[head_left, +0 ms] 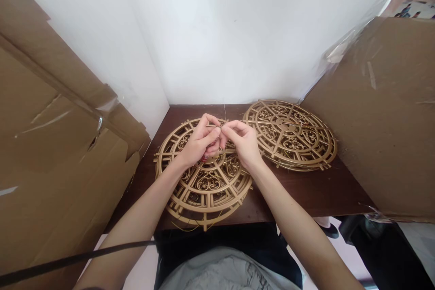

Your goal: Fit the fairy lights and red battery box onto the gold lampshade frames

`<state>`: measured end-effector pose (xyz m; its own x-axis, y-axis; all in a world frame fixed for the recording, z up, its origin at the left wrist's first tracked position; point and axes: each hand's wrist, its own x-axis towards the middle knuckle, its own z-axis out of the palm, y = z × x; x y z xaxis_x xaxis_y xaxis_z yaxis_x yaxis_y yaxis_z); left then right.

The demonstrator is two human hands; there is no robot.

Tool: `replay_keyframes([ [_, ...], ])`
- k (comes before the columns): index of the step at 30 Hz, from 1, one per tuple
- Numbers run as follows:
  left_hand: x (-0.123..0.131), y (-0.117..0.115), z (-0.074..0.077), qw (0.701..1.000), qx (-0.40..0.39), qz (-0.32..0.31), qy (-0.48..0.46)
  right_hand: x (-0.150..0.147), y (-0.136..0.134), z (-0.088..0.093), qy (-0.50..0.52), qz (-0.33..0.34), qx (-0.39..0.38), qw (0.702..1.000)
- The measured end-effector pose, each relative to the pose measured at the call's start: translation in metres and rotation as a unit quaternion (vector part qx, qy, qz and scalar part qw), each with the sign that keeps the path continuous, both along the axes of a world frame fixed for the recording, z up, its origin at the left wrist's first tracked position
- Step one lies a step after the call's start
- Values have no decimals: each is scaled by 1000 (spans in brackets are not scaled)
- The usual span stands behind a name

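My left hand (201,141) and my right hand (244,140) meet above a stack of round, gold-coloured lattice panels (209,180) with scrollwork inside. Both hands are closed, thumb and fingertips pinched close together. A thin wire (224,109) runs up from between the fingertips, its lower part hidden by them. Below my left fingers shows a small red thing (204,158), too covered to name. The hands hide the middle of the panels.
A second stack of gold lattice panels (307,141) lies to the right on the dark brown table (312,192). Cardboard sheets stand at the left (57,145) and right (387,113). A white wall (224,45) rises behind. A dark strap (78,260) crosses the lower left.
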<state>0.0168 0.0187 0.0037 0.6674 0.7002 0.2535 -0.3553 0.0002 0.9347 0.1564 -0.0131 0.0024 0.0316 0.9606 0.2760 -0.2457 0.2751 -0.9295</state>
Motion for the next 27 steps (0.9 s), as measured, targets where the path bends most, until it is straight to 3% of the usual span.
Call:
replay_keyframes([
  [27,1,-1,2,1000,1,6,-4,1,0,0,-14,2,3,1000],
])
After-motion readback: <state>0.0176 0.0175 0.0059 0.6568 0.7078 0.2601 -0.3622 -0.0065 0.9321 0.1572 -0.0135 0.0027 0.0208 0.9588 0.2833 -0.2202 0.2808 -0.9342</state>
